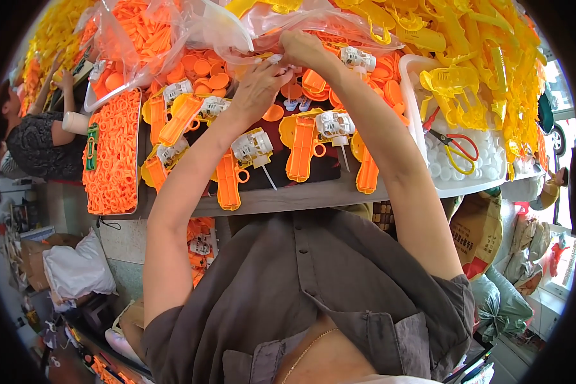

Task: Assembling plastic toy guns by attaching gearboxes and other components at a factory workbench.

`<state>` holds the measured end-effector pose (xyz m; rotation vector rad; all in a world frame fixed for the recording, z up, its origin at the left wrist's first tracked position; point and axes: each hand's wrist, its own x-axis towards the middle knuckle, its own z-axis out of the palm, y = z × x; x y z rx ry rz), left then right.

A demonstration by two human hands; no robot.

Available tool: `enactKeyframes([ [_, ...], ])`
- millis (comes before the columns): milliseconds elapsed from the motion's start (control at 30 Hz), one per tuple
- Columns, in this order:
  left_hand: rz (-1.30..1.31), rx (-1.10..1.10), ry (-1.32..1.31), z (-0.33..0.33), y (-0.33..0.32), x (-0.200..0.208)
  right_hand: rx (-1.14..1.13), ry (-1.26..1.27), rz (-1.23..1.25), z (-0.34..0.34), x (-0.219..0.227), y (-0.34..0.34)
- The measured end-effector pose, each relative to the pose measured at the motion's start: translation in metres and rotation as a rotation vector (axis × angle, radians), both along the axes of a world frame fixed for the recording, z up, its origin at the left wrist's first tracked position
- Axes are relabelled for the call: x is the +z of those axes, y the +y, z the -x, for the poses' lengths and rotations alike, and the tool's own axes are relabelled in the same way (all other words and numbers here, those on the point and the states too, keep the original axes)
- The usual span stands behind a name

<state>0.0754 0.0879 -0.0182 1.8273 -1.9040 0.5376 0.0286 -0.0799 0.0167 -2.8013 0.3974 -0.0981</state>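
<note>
Left hand (260, 88) and right hand (306, 52) are bunched close, fingers curled, but honestly can't tell what they're gripping. An orange disc (273, 113) sits just bodyward of the fingers, orange toy guns (303, 150) with white mechanisms (253, 147) a bit further that way, scissors (447, 138) well off right.

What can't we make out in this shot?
- Item at the fingertips: head view, mostly covered by the left hand and right hand.
- Top of the rightmost front toy gun: head view, behind the right forearm.
- Tub floor: head view, under white caps.
- Co-worker's hand, any grip: head view, too small.
</note>
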Motion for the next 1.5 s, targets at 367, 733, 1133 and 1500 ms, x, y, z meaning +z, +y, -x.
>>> enactKeyframes([
  [367, -0.102, 0.165, 0.022, -0.002, 0.02, -0.002, 0.027, 0.027, -0.017, -0.001, -0.007, -0.003],
  [733, -0.157, 0.21, -0.004, 0.0, 0.023, -0.003, -0.002, 0.056, -0.041, 0.002, -0.003, -0.001],
  [1133, 0.02, 0.208, 0.408, -0.017, 0.07, 0.041, 0.048, -0.224, 0.134, 0.02, -0.021, 0.008],
  [1500, -0.138, 0.705, 0.245, -0.001, 0.186, 0.028, 0.386, 0.032, 0.192, 0.054, -0.019, 0.08],
])
